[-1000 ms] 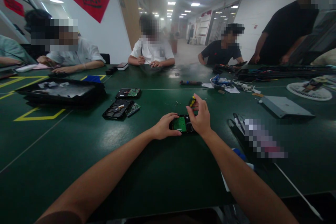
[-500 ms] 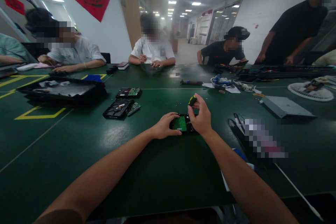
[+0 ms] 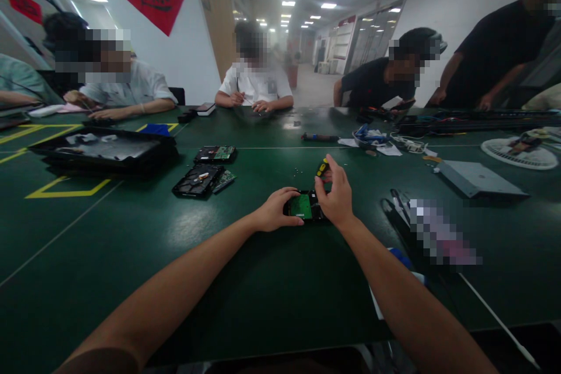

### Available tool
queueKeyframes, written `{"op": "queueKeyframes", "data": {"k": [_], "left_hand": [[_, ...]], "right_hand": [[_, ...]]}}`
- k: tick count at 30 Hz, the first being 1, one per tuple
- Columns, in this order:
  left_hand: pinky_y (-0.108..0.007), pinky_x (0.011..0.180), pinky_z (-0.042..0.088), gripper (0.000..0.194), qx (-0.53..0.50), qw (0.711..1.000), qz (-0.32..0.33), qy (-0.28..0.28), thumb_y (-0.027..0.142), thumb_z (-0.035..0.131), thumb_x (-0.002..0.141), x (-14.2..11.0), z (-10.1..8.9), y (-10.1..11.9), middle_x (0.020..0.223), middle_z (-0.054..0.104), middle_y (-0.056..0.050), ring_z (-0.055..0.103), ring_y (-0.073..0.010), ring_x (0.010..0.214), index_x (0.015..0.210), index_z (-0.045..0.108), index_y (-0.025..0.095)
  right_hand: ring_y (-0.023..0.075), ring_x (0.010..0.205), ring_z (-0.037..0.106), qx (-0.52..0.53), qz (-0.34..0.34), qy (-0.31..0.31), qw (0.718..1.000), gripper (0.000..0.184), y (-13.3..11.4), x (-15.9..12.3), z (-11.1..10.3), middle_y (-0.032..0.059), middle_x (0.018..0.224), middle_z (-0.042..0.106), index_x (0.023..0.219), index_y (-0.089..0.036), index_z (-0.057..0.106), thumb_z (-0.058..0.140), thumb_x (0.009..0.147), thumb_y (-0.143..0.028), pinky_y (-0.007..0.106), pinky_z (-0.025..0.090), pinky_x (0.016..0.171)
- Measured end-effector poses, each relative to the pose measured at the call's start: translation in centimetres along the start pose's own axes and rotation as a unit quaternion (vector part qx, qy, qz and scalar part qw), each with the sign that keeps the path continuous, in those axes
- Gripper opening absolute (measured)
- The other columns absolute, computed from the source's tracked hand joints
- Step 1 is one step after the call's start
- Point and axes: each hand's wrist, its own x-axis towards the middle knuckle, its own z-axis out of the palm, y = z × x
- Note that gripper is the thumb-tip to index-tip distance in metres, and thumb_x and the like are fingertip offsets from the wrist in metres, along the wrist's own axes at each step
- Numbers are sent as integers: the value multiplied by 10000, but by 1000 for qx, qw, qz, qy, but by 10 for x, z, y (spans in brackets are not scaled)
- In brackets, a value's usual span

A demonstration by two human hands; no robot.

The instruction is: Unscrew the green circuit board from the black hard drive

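Note:
A small black hard drive with a green circuit board lies on the green table in front of me. My left hand grips its left end, thumb along the near edge and fingers on the far edge. Over the drive's right end, my right hand pinches a black-and-yellow screwdriver by its handle. The screwdriver's tip is hidden by my fingers. Several tiny screws are scattered just beyond the drive.
To the left lie an opened black drive casing, a loose circuit board and another drive. Further left is a black tray. A grey metal box sits at right. Several people work around the table's far side.
The screwdriver handle has turned slightly in my right fingers, showing more yellow. My left hand and the drive stay put. A person at the far right has leaned to the right.

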Motion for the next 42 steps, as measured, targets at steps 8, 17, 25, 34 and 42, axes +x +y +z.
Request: {"op": "queueKeyframes", "data": {"k": [8, 17, 25, 34, 42], "left_hand": [[-543, 1174, 350, 845, -5, 1000, 5, 3, 585, 801, 721, 0, 0, 2, 1505, 471, -151, 448, -355, 1399, 1432, 514, 229], [-534, 1183, 342, 887, -6, 1000, 2, 0, 604, 801, 713, 1, 1, -2, 1507, 468, -162, 432, -357, 1412, 1451, 500, 215], [-554, 1176, 339, 869, -7, 1000, 2, -3, 599, 798, 718, 0, 0, -2, 1518, 460, -153, 432, -363, 1412, 1447, 499, 235], [-533, 1176, 354, 866, -2, 1000, 9, 6, 599, 798, 721, 0, 2, -3, 1499, 473, -162, 448, -355, 1397, 1436, 506, 208], [-525, 1174, 363, 865, 4, 1000, 13, 7, 614, 790, 725, 1, 4, -2, 1492, 479, -161, 457, -356, 1391, 1435, 509, 210]], "right_hand": [[243, 979, 643, -7, -4, -2, 1000, 654, 1, 0, 0, 112, 1264, 583, 1558, -315, 292, 539, 955, -253, 480, 615, 864], [231, 952, 641, 4, -13, 9, 1000, 633, 2, 0, 1, 136, 1263, 562, 1524, -249, 335, 580, 940, -254, 461, 616, 864], [225, 902, 631, -9, 0, 7, 1000, 661, 2, 0, 0, 115, 1224, 567, 1529, -288, 343, 617, 927, -305, 436, 623, 776], [223, 933, 634, -4, -7, 3, 1000, 652, -1, 0, -1, 103, 1208, 568, 1548, -304, 325, 573, 945, -270, 435, 621, 816], [231, 968, 646, 5, -9, 1, 1000, 635, 2, -1, -1, 123, 1267, 564, 1549, -288, 313, 540, 958, -245, 468, 609, 893]]}}
